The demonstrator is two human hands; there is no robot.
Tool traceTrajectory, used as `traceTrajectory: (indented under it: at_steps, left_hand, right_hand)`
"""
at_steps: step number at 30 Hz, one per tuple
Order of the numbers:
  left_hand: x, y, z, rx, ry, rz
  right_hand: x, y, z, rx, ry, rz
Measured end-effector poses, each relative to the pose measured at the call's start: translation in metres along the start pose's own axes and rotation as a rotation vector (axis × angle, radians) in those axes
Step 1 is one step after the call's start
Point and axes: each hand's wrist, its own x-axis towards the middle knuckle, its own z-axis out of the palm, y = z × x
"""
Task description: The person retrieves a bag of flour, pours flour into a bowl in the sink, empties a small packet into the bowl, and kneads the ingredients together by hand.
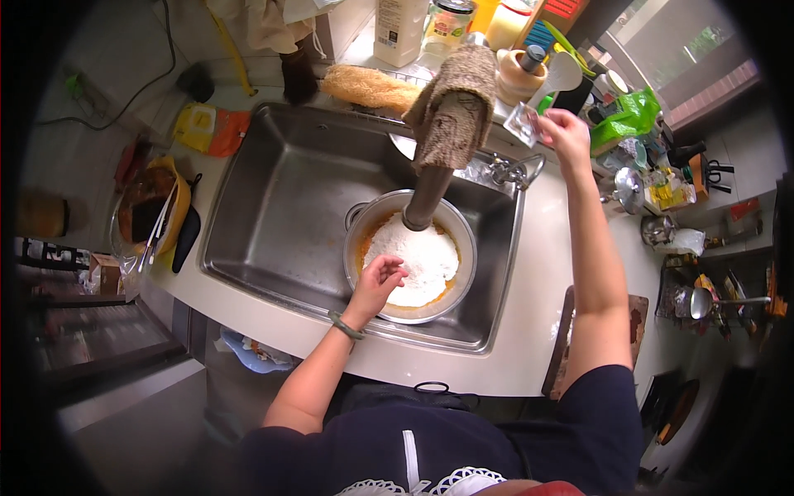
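A metal pot (469,266) with a loop handle stands in the right part of the stainless steel sink (279,204). Inside it a heap of white powder (428,263) lies over something orange-yellow that shows around the edge. My left hand (375,288), with a green bangle at the wrist, is above the pot's near left side, its fingers loosely curled and no object visible in them. Out past the sink's far right corner, my right hand (564,133) pinches a small clear plastic piece (522,124), perhaps a packet. Whether that piece holds anything cannot be told.
A faucet (428,195) wrapped in a brown cloth (456,105) reaches over the pot. Behind the sink are a loofah (370,87), a white bottle (400,31) and a glass jar (448,28). A cutting board (637,316) lies at right, a yellow basket (180,204) at left.
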Motion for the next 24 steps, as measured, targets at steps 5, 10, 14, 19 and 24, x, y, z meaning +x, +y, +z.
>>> traceTrajectory:
  at_steps: [5, 10, 14, 19, 24]
  left_hand:
    - [-0.025, -0.01, -0.027, -0.001, 0.111, -0.007]
    - [-0.027, -0.017, -0.042, 0.055, 0.12, 0.051]
    - [-0.038, -0.003, -0.08, 0.247, 0.233, 0.011]
    - [-0.034, -0.002, -0.122, 0.568, 0.379, -0.048]
    - [0.002, 0.001, -0.113, 1.145, 0.225, -0.091]
  right_hand:
    - [0.066, -0.028, 0.07, -0.756, 0.076, -0.379]
    - [0.147, 0.028, 0.093, -0.54, 0.085, -0.503]
    - [0.107, 0.019, 0.104, -0.677, 0.023, -0.629]
    - [-0.101, -0.023, 0.099, 0.086, -0.05, -0.643]
    - [-0.231, 0.122, 0.144, -0.329, -0.484, -0.066]
